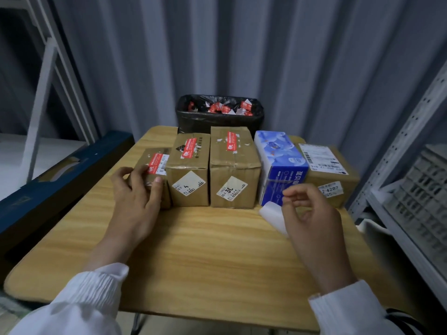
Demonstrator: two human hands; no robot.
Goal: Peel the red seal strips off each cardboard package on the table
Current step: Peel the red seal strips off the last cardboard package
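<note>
Three red seal strips show, each stuck on top of a cardboard package in the row at the back of the surface (205,250): one red strip (156,163) on the small left package (145,158), one (188,147) on the second package (188,175), and one (232,141) on the third package (233,170). To their right stand a blue box (278,155) and a labelled carton (331,175) with no red showing. Your left hand (135,199) grips the small left package at its near corner, fingers curled over the top, thumb on the front face. Your right hand (312,218) hovers before the blue box, fingers curled together, pinching a white strip (273,216). Behind the packages a black-lined bin (217,122) holds crumpled red and white scraps. Grey shelving (411,189) stands at the right.
</note>
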